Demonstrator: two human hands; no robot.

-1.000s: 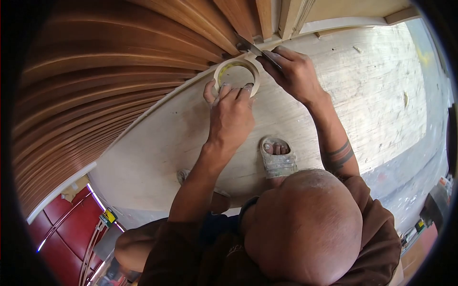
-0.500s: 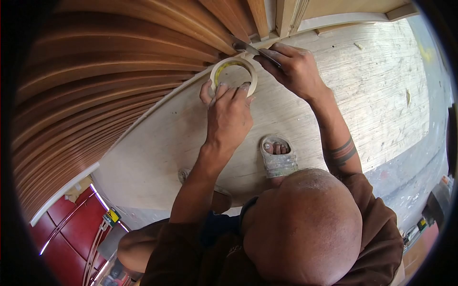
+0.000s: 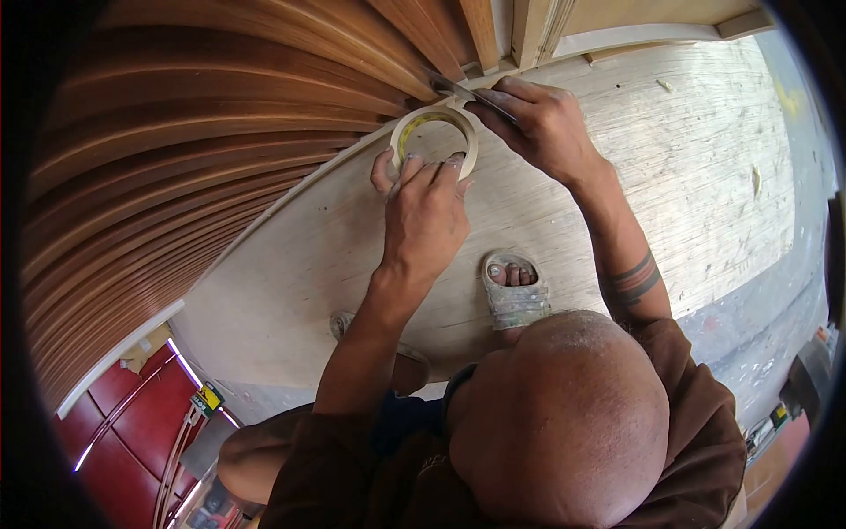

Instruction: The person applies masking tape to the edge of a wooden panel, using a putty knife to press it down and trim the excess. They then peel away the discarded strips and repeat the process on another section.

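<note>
My left hand (image 3: 425,216) grips the near side of a roll of masking tape (image 3: 472,139), several fingers hooked through its ring. The pale roll shows yellow on its inner core. At its upper right, my right hand (image 3: 551,128) is closed around a putty knife (image 3: 476,95). The thin metal blade points left, against the foot of the brown wooden slats (image 3: 264,113). A short bit of tape seems to run from the roll toward the blade; the exact contact is hidden by the fingers.
Beneath my hands lies a pale plywood sheet (image 3: 687,167), with my sandalled foot (image 3: 513,286) on it. A pale wooden post (image 3: 533,33) stands at the top beside the slats. Red panels (image 3: 123,423) and a yellow-green tool (image 3: 208,399) are at lower left.
Almost nothing differs. Both hands keep their grips, and the tape roll has shifted very slightly to the right.
</note>
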